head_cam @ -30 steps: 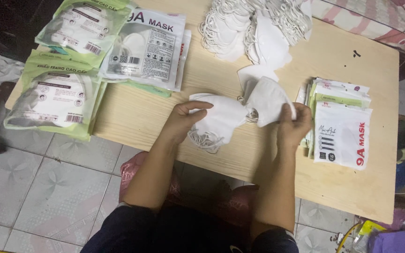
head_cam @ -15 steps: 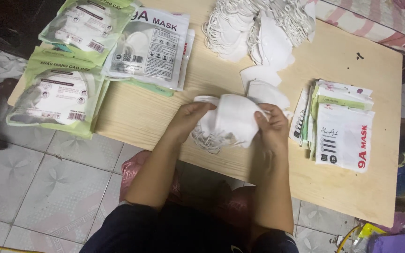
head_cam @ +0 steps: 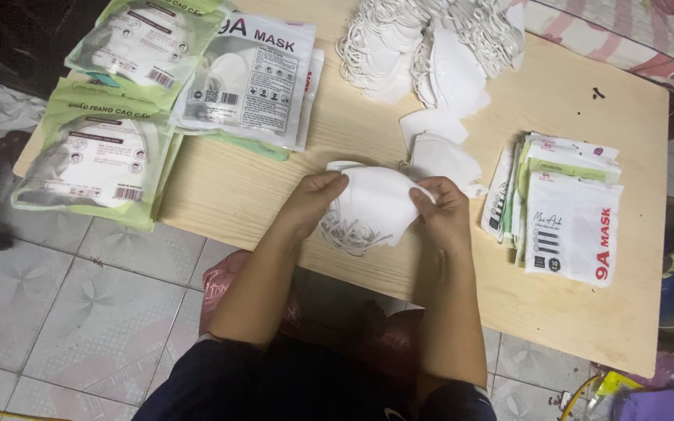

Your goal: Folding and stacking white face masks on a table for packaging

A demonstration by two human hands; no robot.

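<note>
A small stack of folded white face masks point(head_cam: 374, 204) is held over the near edge of the light wooden table point(head_cam: 290, 179). My left hand point(head_cam: 315, 201) grips the stack's left side and my right hand point(head_cam: 442, 209) pinches its right side. White ear loops hang below the stack. Two more loose white masks point(head_cam: 440, 152) lie just behind my hands.
A big heap of loose white masks point(head_cam: 431, 47) lies at the table's far edge. Flat empty mask pouches point(head_cam: 567, 210) are stacked to the right. Filled mask packs point(head_cam: 251, 78) and green-edged packs point(head_cam: 99, 160) cover the left end. Tiled floor lies below.
My right hand came in from beside the pouch stack with a mask and joined it to the masks in my left hand. Both hands now press the stack together.
</note>
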